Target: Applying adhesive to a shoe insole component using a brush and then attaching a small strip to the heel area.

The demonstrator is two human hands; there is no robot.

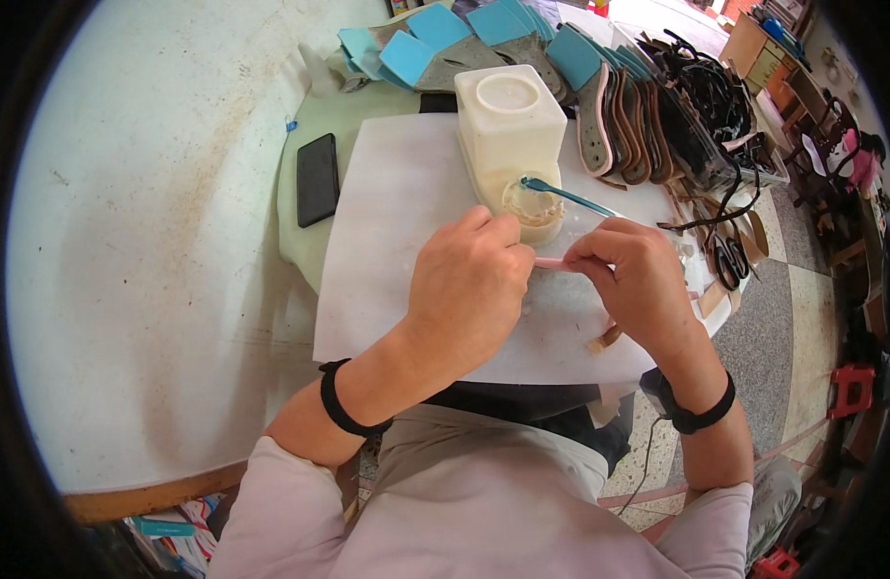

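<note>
Both hands meet over the middle of the white sheet (387, 251). The left hand (469, 285) is curled closed, its fingertips pinching the left end of a thin pink strap (549, 262); the right hand (633, 280) is likewise curled closed, pinching the strap's right end. The strap spans the small gap between the two hands, its long axis running left to right, roughly level. Only that short stretch shows; the rest is hidden inside the fingers. Neither hand is nearer than the other, since each holds one end.

Just beyond the fingers, on the far side, stands one white plastic glue container (511, 125), a square tub with a round open dish at its near foot. One teal-handled brush (566, 196) rests in that dish, its handle slanting out to the right and nearer, toward the right hand. A tan strip (605, 337) pokes out below the right hand on the sheet.

To the left lies one black phone (318, 179) on a pale green mat. Along the far edge of the bench (126, 241) a row of shoe soles (522, 39) fans out, blue-topped at the left and brown and pink-edged toward the right, too overlapped to count. A pile of black straps (706, 96) and one pair of scissors (727, 259) lie at the right. Each wrist wears one black band.
</note>
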